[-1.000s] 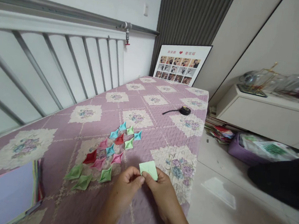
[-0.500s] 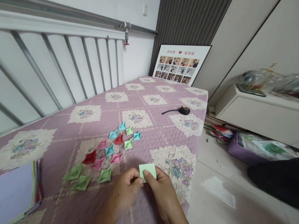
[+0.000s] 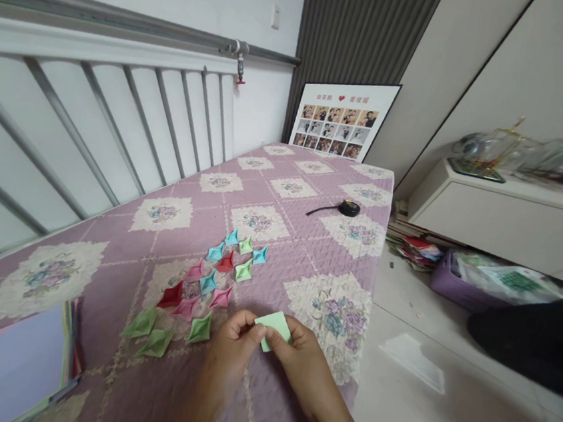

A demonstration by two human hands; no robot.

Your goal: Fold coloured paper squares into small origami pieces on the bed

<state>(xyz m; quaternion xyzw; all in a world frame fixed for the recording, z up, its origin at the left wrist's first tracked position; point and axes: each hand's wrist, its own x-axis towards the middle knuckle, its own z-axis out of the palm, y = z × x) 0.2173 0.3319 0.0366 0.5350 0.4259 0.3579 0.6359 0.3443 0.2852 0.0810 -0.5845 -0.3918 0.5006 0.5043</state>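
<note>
A small folded square of light green paper is pinched between both hands above the bed cover. My left hand grips its left corner with thumb and curled fingers. On the opposite side, my right hand holds it, thumb lying on the front and fingers behind. To the left, several folded paper pieces lie in rough diagonal rows: green ones like this one, a red one, pink ones and blue ones.
A stack of coloured paper lies at the lower left. Farther back on the floral bed cover is a black tape measure. A radiator runs along the left; a framed photo board leans behind. A purple bin stands on the floor.
The green paper has turned to sit at a slant. My left hand has shifted from its lower left edge to its left corner, thumbs now closer together.
</note>
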